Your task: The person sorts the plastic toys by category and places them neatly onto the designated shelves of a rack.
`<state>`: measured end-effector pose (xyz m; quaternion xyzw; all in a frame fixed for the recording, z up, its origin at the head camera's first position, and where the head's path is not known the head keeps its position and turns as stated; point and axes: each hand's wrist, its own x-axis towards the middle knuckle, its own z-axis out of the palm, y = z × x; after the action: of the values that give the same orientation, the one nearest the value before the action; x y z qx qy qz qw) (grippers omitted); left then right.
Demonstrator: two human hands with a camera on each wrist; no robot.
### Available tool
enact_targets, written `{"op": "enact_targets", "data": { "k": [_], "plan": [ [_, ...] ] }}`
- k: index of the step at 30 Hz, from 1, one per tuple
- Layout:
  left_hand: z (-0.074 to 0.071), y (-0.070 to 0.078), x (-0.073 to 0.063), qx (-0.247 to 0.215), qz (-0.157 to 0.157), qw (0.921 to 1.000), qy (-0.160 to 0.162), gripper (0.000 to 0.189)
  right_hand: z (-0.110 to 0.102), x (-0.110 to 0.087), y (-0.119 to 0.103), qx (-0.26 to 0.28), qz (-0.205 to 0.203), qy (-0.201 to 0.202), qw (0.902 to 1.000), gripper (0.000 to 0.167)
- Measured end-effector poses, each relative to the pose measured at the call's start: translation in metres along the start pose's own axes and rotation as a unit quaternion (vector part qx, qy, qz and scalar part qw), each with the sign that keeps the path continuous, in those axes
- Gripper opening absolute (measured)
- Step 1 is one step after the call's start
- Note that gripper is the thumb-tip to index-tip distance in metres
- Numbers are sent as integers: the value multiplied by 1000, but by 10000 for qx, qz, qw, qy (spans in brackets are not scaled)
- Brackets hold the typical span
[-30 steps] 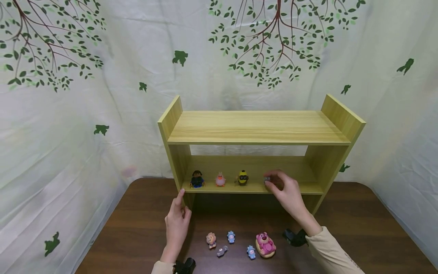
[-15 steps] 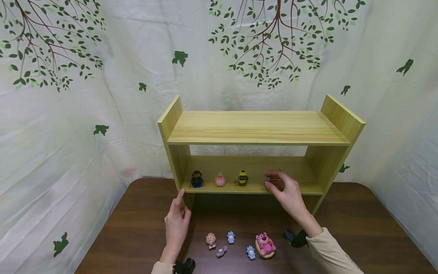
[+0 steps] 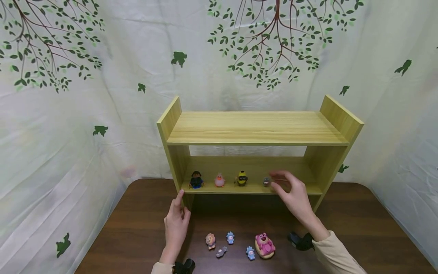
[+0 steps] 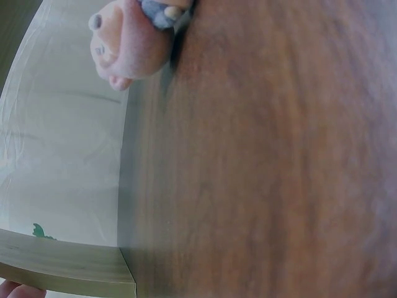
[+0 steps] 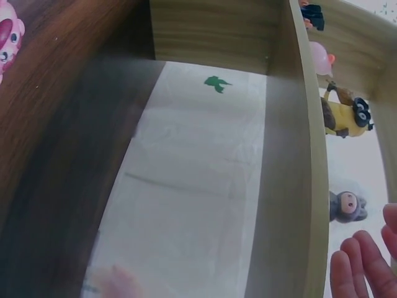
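Note:
On the middle shelf board of a wooden shelf stands a small grey figurine, with long ears and a pinkish face in the right wrist view. My right hand is just right of it, thumb and fingers spread apart with nothing between them. To its left, in a row, are a yellow-and-black minion figurine, a pink bird-like figurine and a dark-haired figurine. My left hand touches the shelf's lower left front corner with an extended index finger.
Several figurines lie on the brown table before the shelf: a pink bear, a blue figurine, another blue figurine, a grey figurine and a peach-coloured figurine. A patterned white curtain hangs behind.
My right hand has let go of the grey figurine and moved slightly right, leaving it standing on the shelf. My left hand stays at the shelf corner.

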<state>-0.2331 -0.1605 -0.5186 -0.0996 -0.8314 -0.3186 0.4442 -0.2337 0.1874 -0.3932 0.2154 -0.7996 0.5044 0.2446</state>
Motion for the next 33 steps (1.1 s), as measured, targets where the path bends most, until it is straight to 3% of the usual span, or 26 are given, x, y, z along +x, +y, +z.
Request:
{"op": "enact_targets", "data": {
  "k": [12, 22, 33],
  "plan": [
    [0, 0, 0, -9, 69, 10000, 23, 82, -7, -11, -4, -71, -85, 110, 9999, 26],
    [1, 0, 0, -15, 74, 10000, 14, 82, -13, -17, -39, -16, -80, 99, 9999, 22],
    [1, 0, 0, 35, 122, 9999, 40, 81, -11, -31, 0, 297, -120, 46, 9995, 25]
  ]
}}
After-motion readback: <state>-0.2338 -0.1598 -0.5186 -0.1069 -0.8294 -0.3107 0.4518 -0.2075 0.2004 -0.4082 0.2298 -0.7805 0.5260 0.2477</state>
